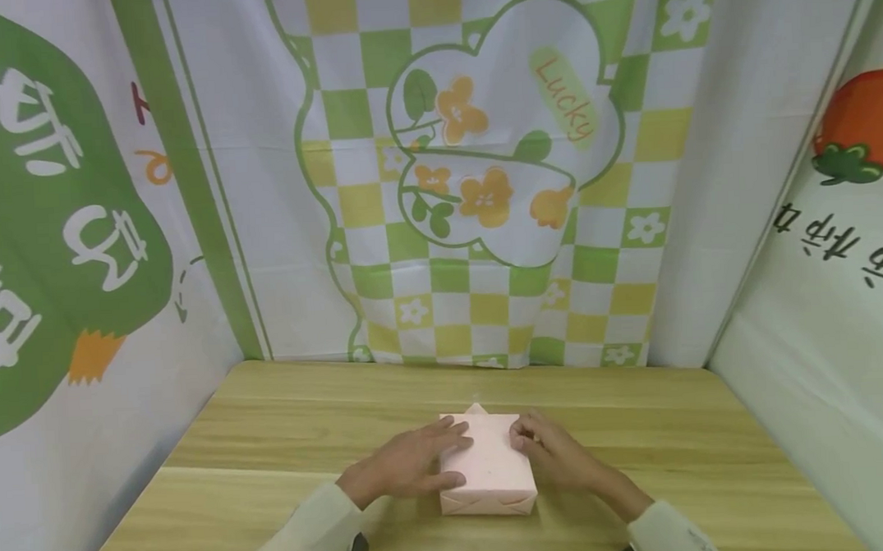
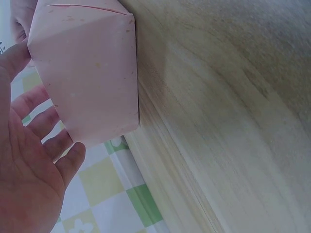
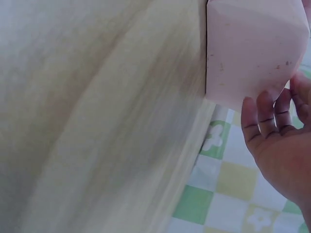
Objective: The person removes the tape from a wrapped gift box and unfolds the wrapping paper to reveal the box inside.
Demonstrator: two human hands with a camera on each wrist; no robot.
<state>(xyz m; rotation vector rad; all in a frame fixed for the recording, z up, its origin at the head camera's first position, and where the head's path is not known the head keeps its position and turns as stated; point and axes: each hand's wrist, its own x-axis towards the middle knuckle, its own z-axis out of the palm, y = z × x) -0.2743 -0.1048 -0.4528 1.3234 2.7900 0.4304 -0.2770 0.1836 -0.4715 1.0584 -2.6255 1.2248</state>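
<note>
A box wrapped in pale pink paper (image 1: pixel 488 462) lies on the wooden table, its near end folded into creased flaps. A small pointed paper flap (image 1: pixel 476 408) sticks out past its far end. My left hand (image 1: pixel 423 459) rests on the left part of the top with fingers spread and fairly straight. At the upper right edge, my right hand (image 1: pixel 556 451) has its fingers bent, thumb and forefinger pinching along that edge. In the left wrist view, the palm faces the box's side (image 2: pixel 92 77). The right wrist view shows the curled fingers (image 3: pixel 266 114) by the box's other side.
The wooden table (image 1: pixel 307 413) extends around the box on every side. Behind it hangs a checkered green and yellow curtain (image 1: pixel 502 306). Printed cloth walls stand at the left (image 1: pixel 192 336) and right (image 1: pixel 785 351).
</note>
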